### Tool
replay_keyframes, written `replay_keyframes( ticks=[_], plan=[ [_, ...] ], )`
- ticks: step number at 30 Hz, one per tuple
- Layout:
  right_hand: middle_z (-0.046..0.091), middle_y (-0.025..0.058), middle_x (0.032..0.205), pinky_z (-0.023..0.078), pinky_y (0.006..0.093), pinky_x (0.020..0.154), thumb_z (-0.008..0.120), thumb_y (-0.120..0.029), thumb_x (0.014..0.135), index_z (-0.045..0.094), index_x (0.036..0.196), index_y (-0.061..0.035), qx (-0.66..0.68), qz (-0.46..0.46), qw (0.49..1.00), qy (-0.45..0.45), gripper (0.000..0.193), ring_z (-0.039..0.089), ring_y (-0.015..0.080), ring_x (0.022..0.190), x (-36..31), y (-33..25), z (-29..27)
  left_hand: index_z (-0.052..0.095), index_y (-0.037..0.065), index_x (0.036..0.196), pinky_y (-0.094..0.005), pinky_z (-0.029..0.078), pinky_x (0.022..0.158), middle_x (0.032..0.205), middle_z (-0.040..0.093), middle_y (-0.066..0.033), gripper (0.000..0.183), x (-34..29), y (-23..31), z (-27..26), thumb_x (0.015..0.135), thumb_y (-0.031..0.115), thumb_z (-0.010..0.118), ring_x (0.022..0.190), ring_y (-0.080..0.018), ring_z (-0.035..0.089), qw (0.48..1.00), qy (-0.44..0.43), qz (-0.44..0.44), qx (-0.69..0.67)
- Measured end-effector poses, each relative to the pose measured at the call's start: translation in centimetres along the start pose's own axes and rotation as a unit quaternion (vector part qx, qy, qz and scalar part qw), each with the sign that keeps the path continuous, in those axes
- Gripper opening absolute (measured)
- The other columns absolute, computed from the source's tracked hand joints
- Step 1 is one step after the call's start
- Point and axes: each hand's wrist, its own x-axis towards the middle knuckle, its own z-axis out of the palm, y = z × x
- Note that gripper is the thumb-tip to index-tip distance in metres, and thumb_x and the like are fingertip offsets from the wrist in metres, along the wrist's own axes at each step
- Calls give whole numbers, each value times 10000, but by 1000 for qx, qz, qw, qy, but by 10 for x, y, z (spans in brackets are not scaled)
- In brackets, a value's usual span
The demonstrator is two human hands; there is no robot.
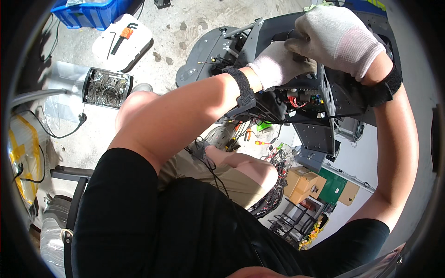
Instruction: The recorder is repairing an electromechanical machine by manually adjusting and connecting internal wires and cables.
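My left hand (279,65), in a white work glove, is at the black metal machine frame (273,28), just below my other hand. Its fingers are curled and partly hidden. My right hand (336,39), gloved with greyish fingertips, bends down over the frame with closed fingers close to the left hand. A dark rounded piece (286,35) shows beside the right fingertips; its kind is unclear. Under the hands, the frame's open side reveals a bundle of coloured wires (294,99). What either hand grips is hidden.
On the floor at left, a white lid-like board (134,34) bears hex keys (123,38), near a metal tray of small screws (104,88). A blue crate (85,15) stands at the far left. Pliers, cables and a cardboard box (301,183) lie below the machine.
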Motion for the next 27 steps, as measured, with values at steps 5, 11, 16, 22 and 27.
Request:
replay_keyframes(
  ticks=[5,11,16,22,27],
  plan=[
    [708,175,823,579,430,759,704,-175,829,734,881,-62,10,-44,998,42,128,713,350,831,-6,7,18,727,55,1085,-381,552,896,1027,755,-153,404,-4,14,-5,924,426,717,1018,-333,707,999,-21,-13,-38],
    [719,150,893,580,422,785,667,-70,821,727,919,-46,21,-77,996,32,118,717,344,887,-5,10,13,727,41,1129,-349,541,918,1054,762,-139,375,-6,18,-10,911,344,756,1024,-292,719,993,-34,-14,-116],
    [712,132,953,579,411,811,667,-51,814,725,914,-49,25,-107,992,62,116,719,325,926,-3,13,21,725,40,1138,-351,531,947,1098,751,-153,360,-3,15,-10,911,318,746,1064,-283,707,997,-58,8,-40],
    [700,133,939,578,403,791,684,-86,813,722,898,-55,-9,-80,994,76,99,717,314,903,-8,4,18,720,48,1146,-364,538,938,1092,750,-163,330,-3,14,-6,914,283,724,1064,-303,708,999,-35,9,-34],
    [701,157,843,577,429,743,704,-103,806,709,886,-51,-56,-32,995,74,96,710,342,833,-8,-5,18,711,60,1163,-438,538,920,1061,727,-201,380,-2,7,-4,896,331,721,1063,-386,674,998,-9,55,-29]
  ],
)
